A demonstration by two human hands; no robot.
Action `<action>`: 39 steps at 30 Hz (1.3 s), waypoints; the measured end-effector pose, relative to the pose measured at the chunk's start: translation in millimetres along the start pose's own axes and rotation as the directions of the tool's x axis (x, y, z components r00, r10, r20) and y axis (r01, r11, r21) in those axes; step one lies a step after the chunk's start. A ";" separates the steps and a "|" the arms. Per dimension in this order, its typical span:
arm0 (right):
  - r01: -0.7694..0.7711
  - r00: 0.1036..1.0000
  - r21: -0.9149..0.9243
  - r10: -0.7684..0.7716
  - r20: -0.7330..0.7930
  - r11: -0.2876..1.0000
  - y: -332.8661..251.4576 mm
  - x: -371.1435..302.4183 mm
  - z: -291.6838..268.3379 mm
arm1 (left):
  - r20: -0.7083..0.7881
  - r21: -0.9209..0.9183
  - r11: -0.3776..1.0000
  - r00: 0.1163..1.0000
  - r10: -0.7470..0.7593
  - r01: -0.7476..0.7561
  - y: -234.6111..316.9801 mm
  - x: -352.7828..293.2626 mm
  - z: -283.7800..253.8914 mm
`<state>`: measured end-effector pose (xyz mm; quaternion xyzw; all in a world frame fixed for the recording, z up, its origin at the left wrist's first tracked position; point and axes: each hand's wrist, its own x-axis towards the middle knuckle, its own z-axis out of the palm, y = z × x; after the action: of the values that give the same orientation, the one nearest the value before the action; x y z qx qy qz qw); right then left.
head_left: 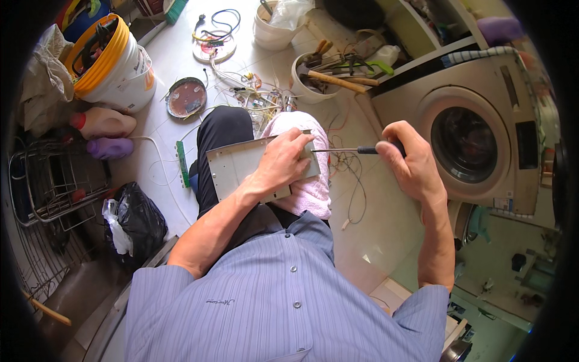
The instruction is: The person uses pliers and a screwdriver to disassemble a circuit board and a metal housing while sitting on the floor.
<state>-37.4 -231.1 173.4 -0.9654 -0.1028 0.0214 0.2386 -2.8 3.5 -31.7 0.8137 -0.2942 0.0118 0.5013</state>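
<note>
A flat grey metal panel (232, 166) with small holes along its edge lies across my thighs. Its right part rests over a pink towel (313, 196) draped on my right leg. My left hand (282, 158) presses on the panel and grips its upper right portion, fingers bent over it. In my right hand (413, 160) is a screwdriver (366, 150) with a dark handle, held level. Its thin shaft points left, and the tip meets the panel's right edge. Whether a screw sits at the tip is too small to tell.
Loose wires and electronic parts (259, 99) litter the floor beyond my knees. A round dish-like part (186, 98) and a green circuit board (182, 164) lie to the left. A tool bucket (310, 90) stands ahead, a washing machine (446, 120) to the right, a yellow-rimmed bucket (129, 78) far left.
</note>
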 end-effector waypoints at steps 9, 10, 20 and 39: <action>0.133 0.982 0.055 -0.124 -0.145 0.990 -18.5 13.7 16.3 | -0.006 -0.032 0.999 1.000 -0.010 0.010 1.2 1.7 0.2; 0.113 0.983 0.077 -0.100 -0.155 0.991 -16.2 12.5 17.6 | -0.003 -0.032 0.999 1.000 -0.015 0.015 1.4 1.8 -0.7; 0.313 0.824 0.753 0.230 -0.519 0.579 -11.2 34.1 72.7 | 0.040 -0.061 0.996 0.997 -0.067 0.069 5.3 1.3 -3.7; 0.340 0.906 0.899 -0.352 -0.235 0.275 8.9 60.9 67.0 | 0.281 -0.385 0.923 0.949 0.143 -0.025 18.1 49.4 -36.2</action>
<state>17.7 -195.5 110.5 -0.6144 -0.2807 0.0282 0.7369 39.2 4.3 16.5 0.6809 -0.3995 -0.1481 0.5957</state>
